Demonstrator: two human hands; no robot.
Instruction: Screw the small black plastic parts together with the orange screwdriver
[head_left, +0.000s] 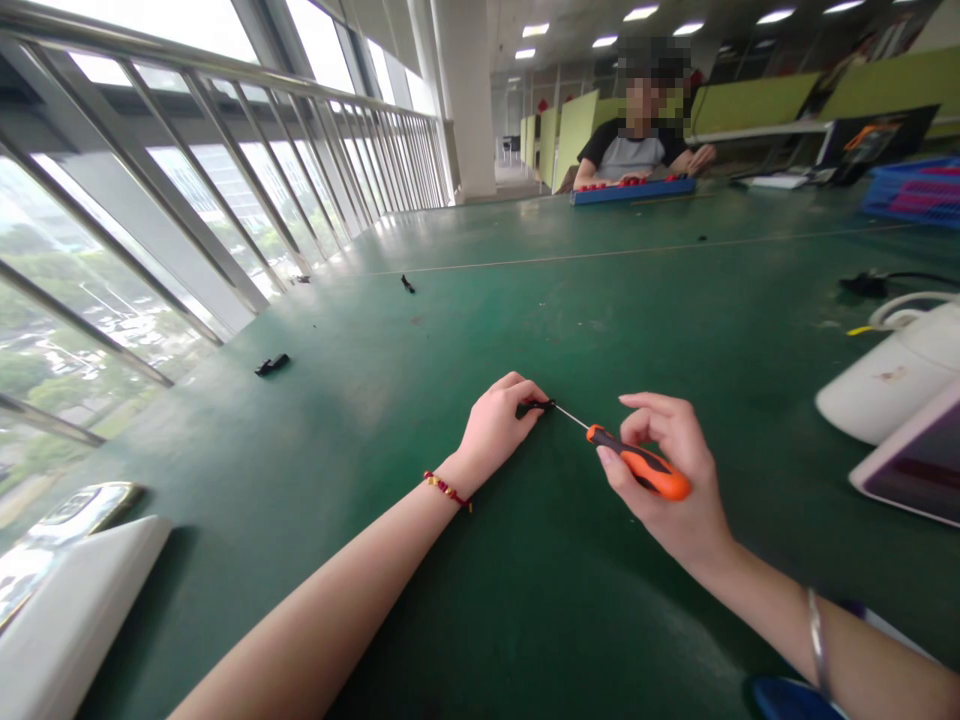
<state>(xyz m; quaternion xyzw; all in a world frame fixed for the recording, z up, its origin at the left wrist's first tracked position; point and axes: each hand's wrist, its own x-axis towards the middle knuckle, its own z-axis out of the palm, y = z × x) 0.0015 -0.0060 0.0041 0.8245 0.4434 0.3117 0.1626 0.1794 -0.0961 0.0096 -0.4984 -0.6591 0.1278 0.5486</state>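
Observation:
On the green table top, my left hand (pixel 501 415) is closed on a small black part (pixel 534 406), which its fingers partly cover. My right hand (pixel 679 480) grips a screwdriver (pixel 643 466) with an orange and black handle, the thumb under it and the index finger raised off it. The thin shaft points left and its tip meets the end of the black part. Two more small black pieces lie apart on the table: a larger one (pixel 271 364) at the left and a smaller one (pixel 407 284) farther back.
A phone (pixel 82 510) and a white box (pixel 97 610) sit at the near left. Metal railings (pixel 225 110) line the window side. White objects (pixel 900 370) stand at the right. Across the table is a person (pixel 637 145) behind a blue tray (pixel 634 192); a blue basket (pixel 911 190) is at far right.

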